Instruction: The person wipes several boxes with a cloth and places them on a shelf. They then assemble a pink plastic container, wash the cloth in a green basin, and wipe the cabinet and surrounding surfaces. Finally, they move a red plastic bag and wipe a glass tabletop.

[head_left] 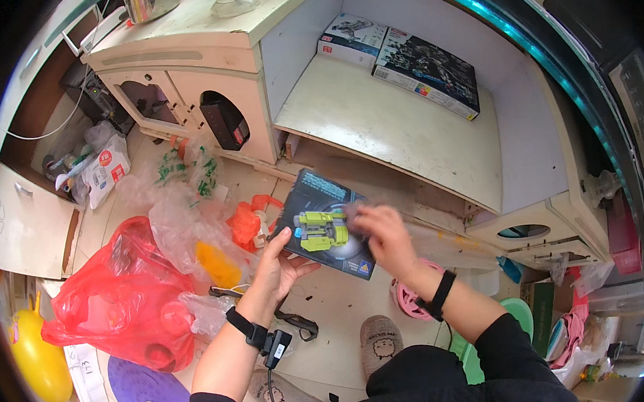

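Observation:
A dark blue toy box [352, 264] with a green vehicle pictured on its front is tilted in front of me. My left hand [279, 267] grips its lower left edge, thumb on the front and fingers behind. Over the right part of the front is my right hand [381, 229], its fingers curled and smeared by motion. A greyish-brown blur shows at those fingertips, too unclear to name. Two more toy boxes, one pale [352, 38] and one black [427, 72], lie at the back of an open cabinet shelf [377, 134].
Left of me are a big red plastic bag [120, 297], clear bags [182, 226], a yellow balloon-like thing [38, 355] and a purple round mat [145, 392]. A pink round thing [411, 299] and a green basin [520, 318] stand at my right. Eyeglasses-like black frames [301, 323] lie on the floor.

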The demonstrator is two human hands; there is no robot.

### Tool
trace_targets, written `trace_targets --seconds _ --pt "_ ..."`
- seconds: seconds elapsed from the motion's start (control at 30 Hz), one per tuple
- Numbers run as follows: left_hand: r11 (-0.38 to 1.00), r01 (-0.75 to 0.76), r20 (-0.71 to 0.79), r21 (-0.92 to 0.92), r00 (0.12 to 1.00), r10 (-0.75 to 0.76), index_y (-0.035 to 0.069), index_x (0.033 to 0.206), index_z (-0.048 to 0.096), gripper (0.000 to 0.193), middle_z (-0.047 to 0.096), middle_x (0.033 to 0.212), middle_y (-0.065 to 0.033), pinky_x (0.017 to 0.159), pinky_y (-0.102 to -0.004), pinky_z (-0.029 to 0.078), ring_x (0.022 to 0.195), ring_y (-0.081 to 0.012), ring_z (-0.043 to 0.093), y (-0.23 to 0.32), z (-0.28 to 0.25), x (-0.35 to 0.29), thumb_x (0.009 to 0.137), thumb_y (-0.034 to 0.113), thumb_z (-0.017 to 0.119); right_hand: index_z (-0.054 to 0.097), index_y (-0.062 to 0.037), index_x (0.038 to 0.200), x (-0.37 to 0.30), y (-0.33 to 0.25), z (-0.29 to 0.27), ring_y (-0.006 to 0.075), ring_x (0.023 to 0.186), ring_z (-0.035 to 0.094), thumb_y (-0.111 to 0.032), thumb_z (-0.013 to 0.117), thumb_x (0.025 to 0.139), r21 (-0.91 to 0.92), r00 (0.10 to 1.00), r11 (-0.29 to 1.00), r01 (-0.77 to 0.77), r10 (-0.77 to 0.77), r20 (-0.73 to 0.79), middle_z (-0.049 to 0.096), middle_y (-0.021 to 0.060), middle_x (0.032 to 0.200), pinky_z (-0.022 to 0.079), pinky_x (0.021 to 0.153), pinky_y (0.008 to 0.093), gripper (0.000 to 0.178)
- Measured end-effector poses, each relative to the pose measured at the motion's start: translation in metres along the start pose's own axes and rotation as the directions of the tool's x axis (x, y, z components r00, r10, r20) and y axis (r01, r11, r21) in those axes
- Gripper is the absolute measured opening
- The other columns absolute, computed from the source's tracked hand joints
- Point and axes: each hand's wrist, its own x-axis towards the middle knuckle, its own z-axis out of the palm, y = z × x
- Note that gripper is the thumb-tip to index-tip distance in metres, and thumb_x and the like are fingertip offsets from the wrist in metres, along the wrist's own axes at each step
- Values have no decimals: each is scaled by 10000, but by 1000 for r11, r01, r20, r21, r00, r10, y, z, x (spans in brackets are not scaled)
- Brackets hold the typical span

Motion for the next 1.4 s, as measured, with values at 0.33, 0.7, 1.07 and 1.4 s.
trace_targets --seconds 0.33,0.7,1.07,1.4 --pt "997 -5 -42 -79 999 2 69 1284 496 540 578 1213 -153 900 -489 510 1081 -317 597 -3 -5 8 906 451 557 650 -82 1050 -36 -6 10 321 1072 561 167 564 605 82 990 988 135 -138 31 627 99 1173 441 957 439 517" --pt "899 -251 43 359 967 253 116 1172 448 498 565 1046 -25 751 -314 554 936 -143 611 -16 -10 7 792 202 759 508 -71 1320 39 3 -32 135 850 572 14 490 805 633 884 671 -387 466 46 613 53 1084 478 748 248 522" --pt "949 -293 134 115 951 277 110 1216 408 537 535 1119 -64 815 -377 570 1018 -190 595 -11 -9 4 785 118 728 571 -46 1254 12 22 -31 267 1015 554 -9 491 739 265 890 857 -443 384 246 627 132 1155 430 930 361 522" --pt "956 -283 325 79 914 243 80 1288 397 712 520 1224 -72 1027 -381 390 1164 -226 510 21 -21 -2 703 156 795 439 -127 1409 -11 44 -87 157 729 584 70 464 719 459 628 430 -777 586 513 559 147 1165 466 542 268 718"
